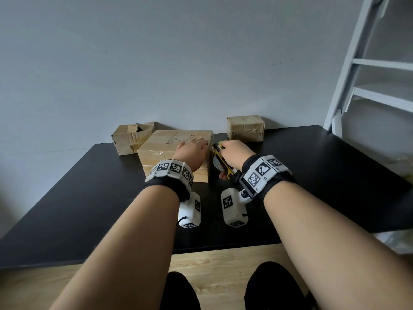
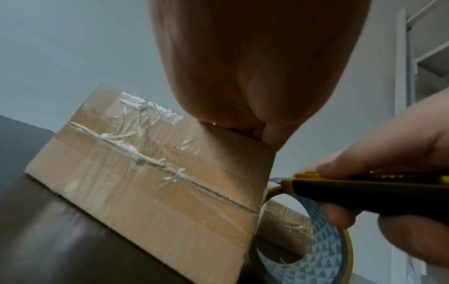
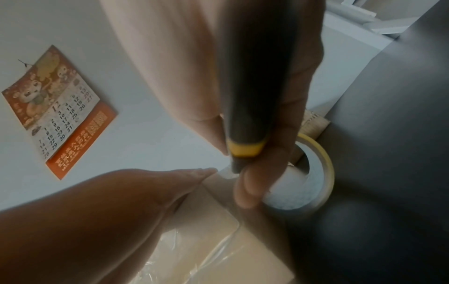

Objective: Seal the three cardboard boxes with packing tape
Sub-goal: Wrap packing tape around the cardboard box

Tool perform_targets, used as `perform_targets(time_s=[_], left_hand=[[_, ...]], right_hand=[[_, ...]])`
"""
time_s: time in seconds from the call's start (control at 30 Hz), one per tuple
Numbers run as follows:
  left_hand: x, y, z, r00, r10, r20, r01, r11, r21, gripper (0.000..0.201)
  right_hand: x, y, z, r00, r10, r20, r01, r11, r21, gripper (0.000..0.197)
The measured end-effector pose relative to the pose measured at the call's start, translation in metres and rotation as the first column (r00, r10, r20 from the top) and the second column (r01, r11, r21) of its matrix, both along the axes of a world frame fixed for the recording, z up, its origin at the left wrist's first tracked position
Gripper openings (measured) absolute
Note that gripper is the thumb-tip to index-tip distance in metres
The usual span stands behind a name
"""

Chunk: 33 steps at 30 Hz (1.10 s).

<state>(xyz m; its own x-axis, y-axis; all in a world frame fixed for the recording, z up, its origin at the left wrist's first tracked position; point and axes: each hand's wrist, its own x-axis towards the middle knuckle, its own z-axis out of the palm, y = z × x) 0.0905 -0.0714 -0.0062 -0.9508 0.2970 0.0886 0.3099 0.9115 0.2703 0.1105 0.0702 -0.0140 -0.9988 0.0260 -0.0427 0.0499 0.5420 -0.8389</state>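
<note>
The middle cardboard box [image 1: 161, 148] is sitting on the black tabletop [image 1: 89, 198], clear tape over its seam. The left hand [image 1: 190, 149] is lying flat on its lid. The right hand [image 1: 234, 153] is gripping a yellow-black utility knife [image 2: 340, 184], blade at the box's corner above the tape roll [image 2: 323, 249].

Three boxes [image 1: 173, 153], one tape roll [image 1: 218, 164], one knife [image 1: 223, 162]

Grey wall [image 1: 156, 52], black table [image 1: 78, 198]
</note>
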Motion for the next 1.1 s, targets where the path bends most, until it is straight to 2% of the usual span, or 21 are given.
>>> perform_targets(time_s=[0.53,0.6,0.7,0.73,0.83,0.9,0.93,1.1], left_hand=[[0.000,0.001,0.001,1.000,-0.013,-0.018,0.014,0.998,0.054,0.042],[0.001,0.001,0.003,1.000,-0.002,-0.026,0.005,0.993,0.119,0.040],[0.001,0.000,0.004,0.999,0.041,-0.009,-0.038,0.977,0.210,0.037],[0.001,0.001,0.004,0.998,0.056,-0.013,-0.052,0.973,0.224,0.036],[-0.002,0.003,0.004,0.993,0.098,-0.062,-0.079,0.966,0.247,0.032],[-0.006,0.006,0.005,0.988,0.128,-0.088,-0.101,0.960,0.263,0.029],[-0.007,0.007,0.005,0.985,0.142,-0.099,-0.110,0.957,0.269,0.027],[-0.016,0.009,0.003,0.975,0.175,-0.138,-0.126,0.943,0.310,0.018]], right_hand=[[0.002,0.014,0.017,0.992,0.061,0.107,-0.064,0.998,0.028,0.043],[0.004,0.021,0.022,0.999,0.018,0.050,-0.017,1.000,-0.003,0.041],[0.007,0.034,0.027,0.992,-0.124,-0.011,0.120,0.977,-0.174,0.040],[0.006,0.038,0.027,0.988,-0.154,-0.020,0.150,0.977,-0.149,0.042],[-0.005,0.049,0.014,0.990,-0.144,-0.008,0.144,0.982,0.124,0.038],[-0.011,0.055,0.001,0.982,-0.185,0.030,0.167,0.938,0.305,0.028],[-0.014,0.058,-0.006,0.973,-0.225,0.049,0.190,0.905,0.380,0.030],[-0.023,0.070,-0.032,0.942,-0.299,0.150,0.171,0.816,0.553,0.031]])
